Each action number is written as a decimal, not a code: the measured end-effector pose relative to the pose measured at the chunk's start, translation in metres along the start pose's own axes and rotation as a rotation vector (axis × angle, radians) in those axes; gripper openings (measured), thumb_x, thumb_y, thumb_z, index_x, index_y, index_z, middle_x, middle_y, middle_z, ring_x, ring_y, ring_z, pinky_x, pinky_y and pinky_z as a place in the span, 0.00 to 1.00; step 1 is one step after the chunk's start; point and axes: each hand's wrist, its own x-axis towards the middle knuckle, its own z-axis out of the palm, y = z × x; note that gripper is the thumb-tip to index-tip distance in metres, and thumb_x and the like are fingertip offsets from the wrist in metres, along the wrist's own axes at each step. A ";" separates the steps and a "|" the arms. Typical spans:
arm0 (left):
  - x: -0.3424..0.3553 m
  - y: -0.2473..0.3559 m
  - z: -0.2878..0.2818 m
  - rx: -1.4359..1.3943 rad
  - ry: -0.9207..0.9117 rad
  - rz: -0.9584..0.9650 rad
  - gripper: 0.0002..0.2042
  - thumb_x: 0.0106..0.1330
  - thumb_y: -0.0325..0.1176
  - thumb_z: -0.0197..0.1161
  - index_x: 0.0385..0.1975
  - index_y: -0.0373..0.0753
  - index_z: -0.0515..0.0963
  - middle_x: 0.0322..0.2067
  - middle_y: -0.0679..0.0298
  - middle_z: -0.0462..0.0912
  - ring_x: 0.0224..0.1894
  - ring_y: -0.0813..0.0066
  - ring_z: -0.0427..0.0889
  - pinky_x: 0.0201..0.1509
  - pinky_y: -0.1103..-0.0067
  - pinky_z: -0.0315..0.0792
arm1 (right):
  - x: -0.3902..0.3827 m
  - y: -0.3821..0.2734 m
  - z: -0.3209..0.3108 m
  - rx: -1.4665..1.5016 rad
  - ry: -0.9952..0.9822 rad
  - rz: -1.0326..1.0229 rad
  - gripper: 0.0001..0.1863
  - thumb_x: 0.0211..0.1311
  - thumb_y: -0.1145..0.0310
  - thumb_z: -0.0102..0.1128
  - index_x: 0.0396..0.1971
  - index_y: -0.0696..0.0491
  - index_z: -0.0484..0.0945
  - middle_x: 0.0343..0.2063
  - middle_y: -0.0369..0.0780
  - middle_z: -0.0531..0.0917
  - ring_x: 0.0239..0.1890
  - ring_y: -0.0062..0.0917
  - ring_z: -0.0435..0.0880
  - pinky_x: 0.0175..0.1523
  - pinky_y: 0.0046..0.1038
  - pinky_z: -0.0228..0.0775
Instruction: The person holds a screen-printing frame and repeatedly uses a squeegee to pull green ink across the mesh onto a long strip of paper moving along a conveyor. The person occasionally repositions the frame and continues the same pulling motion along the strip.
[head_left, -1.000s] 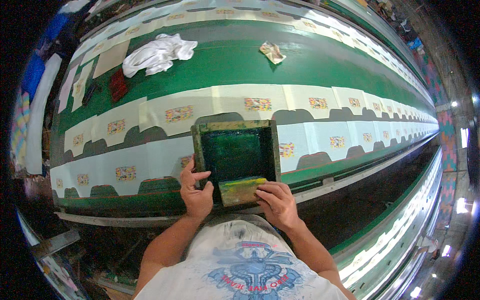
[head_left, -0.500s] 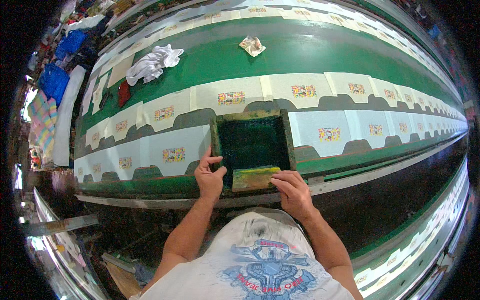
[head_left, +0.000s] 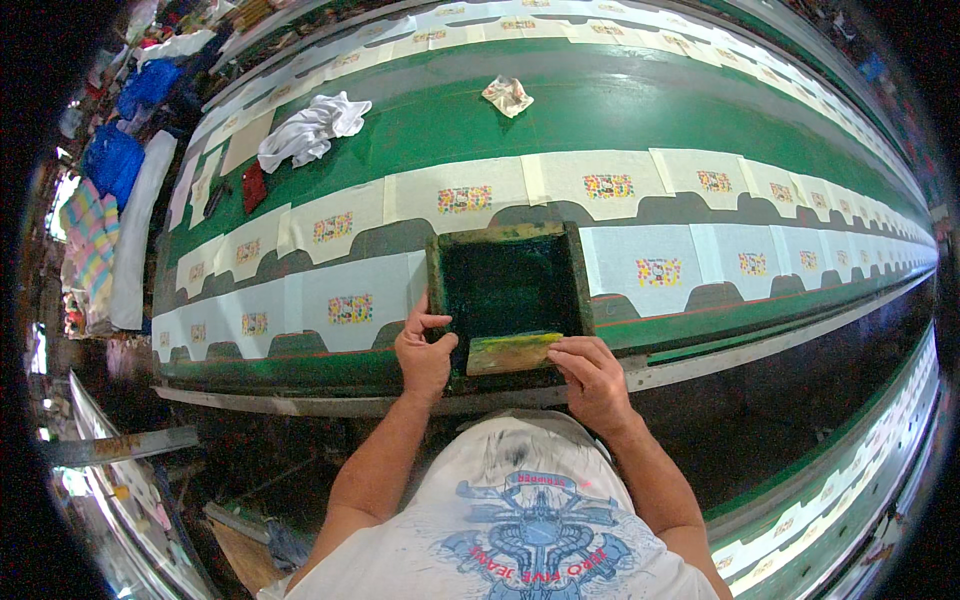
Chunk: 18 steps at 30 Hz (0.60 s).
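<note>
A wooden-sided printing screen (head_left: 505, 278) with a dark mesh lies over the near row of pale blue fabric pieces (head_left: 648, 250). My left hand (head_left: 424, 358) is closed on the left rail of its frame, thumb and index finger reaching over the inner edge. At the near end of the mesh stands a wooden squeegee (head_left: 510, 355) with yellow-green ink along its upper edge. The fingers of my right hand (head_left: 592, 378) pinch its right end. Part of the frame's near side is hidden behind the squeegee and my hands.
The long green table (head_left: 440, 110) carries rows of printed cream fabric pieces (head_left: 560, 170). A crumpled white cloth (head_left: 315, 130), a red item (head_left: 254, 188) and a stained rag (head_left: 508, 96) lie farther back. A pale rail (head_left: 300, 405) runs along the near edge. Blue bundles (head_left: 112, 160) sit left.
The squeegee has shifted slightly away from me within the screen, my right hand still pinching it. The left hand keeps its hold on the frame. The whole view has moved a little.
</note>
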 end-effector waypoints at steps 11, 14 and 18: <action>0.000 -0.011 0.002 0.030 0.019 -0.001 0.11 0.55 0.15 0.70 0.38 0.35 0.86 0.81 0.35 0.66 0.84 0.48 0.67 0.86 0.63 0.58 | 0.008 0.001 -0.012 0.007 -0.031 -0.016 0.19 0.61 0.89 0.69 0.50 0.57 0.89 0.50 0.46 0.91 0.53 0.46 0.91 0.57 0.42 0.86; 0.004 -0.019 -0.002 0.012 0.004 0.022 0.12 0.55 0.15 0.71 0.38 0.35 0.86 0.81 0.34 0.65 0.84 0.48 0.67 0.85 0.63 0.59 | 0.009 0.002 -0.016 -0.001 -0.102 -0.011 0.20 0.60 0.89 0.68 0.51 0.56 0.89 0.50 0.46 0.91 0.53 0.45 0.90 0.57 0.42 0.85; 0.004 -0.011 -0.002 -0.016 -0.008 0.016 0.13 0.55 0.15 0.71 0.39 0.35 0.86 0.81 0.34 0.66 0.84 0.49 0.68 0.84 0.64 0.61 | 0.018 0.003 -0.022 -0.043 -0.180 -0.080 0.25 0.55 0.88 0.67 0.53 0.54 0.88 0.51 0.44 0.90 0.54 0.45 0.89 0.61 0.45 0.82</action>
